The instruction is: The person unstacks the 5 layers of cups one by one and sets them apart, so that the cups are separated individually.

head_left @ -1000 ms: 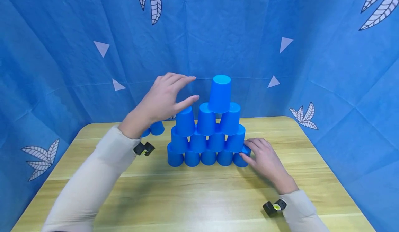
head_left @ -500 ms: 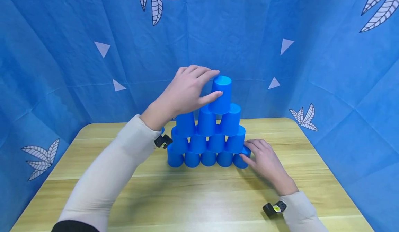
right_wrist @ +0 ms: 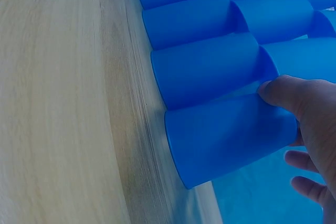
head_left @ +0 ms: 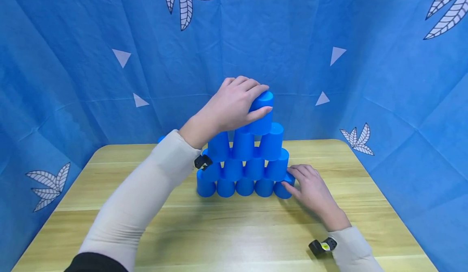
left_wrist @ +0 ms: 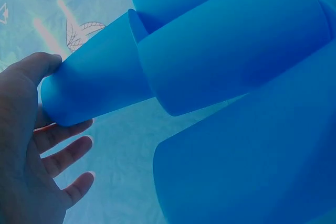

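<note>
Left grip (head_left: 238,103) pinches a tapered blue plastic cup (head_left: 264,125), right grip (head_left: 312,188) a matching cup (head_left: 283,191) below left grip; presumably light, stiff, slick; grasp narrow ends.

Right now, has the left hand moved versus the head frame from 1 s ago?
Yes: rightward in the head view. The left hand is farther from the lower-left pale triangle and now at the top cup.

Pale wood-grain table (head_left: 234,231); bottom row, five blue cups (head_left: 245,187), upside down on it
</note>
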`<state>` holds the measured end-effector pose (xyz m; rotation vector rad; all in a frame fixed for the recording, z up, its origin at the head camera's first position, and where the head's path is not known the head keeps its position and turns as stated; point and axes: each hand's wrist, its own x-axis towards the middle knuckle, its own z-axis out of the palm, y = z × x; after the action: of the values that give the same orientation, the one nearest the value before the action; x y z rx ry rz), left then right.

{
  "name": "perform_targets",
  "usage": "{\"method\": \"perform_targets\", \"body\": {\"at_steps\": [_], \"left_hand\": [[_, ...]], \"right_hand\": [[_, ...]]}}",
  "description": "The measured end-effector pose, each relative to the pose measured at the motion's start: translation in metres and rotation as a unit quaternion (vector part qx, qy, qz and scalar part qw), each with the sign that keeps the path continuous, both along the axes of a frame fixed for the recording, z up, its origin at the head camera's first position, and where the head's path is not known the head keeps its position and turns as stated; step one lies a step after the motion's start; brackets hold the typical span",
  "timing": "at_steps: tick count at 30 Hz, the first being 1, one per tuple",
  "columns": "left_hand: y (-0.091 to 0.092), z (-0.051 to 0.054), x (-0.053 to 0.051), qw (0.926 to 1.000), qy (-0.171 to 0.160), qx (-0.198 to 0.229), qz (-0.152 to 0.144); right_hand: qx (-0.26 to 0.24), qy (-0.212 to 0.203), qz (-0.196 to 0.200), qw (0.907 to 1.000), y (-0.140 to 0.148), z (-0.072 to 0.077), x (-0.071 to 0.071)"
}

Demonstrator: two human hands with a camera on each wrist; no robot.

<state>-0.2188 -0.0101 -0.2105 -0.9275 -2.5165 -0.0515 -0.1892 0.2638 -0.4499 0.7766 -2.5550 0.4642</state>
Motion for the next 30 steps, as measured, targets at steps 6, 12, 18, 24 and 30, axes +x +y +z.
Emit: {"method": "perform_targets", "body": {"at_steps": [6,12,18,24,30], "left_hand": [[-0.008,0.001,0.004,0.9996,0.011,0.024,-0.005],[-0.026,0.004,0.009,0.9984,0.022,0.052,0.004],[-0.046,0.007,0.015,0.9964,0.019,0.079,0.023],[-0.068,0.009,0.019,0.9932,0.02,0.108,0.04],[-0.09,0.004,0.019,0.9902,0.023,0.122,0.065]], "right_hand": [[-0.004,0.005,0.002,1.0,-0.001,-0.001,-0.001],[0.0,0.006,0.0,1.0,0.0,-0.002,-0.002],[0.005,-0.005,-0.006,1.0,0.0,-0.003,-0.002],[0.008,-0.009,-0.008,0.9999,0.0,-0.003,-0.003],[0.008,-0.001,-0.004,1.0,0.0,-0.003,-0.004]]}}
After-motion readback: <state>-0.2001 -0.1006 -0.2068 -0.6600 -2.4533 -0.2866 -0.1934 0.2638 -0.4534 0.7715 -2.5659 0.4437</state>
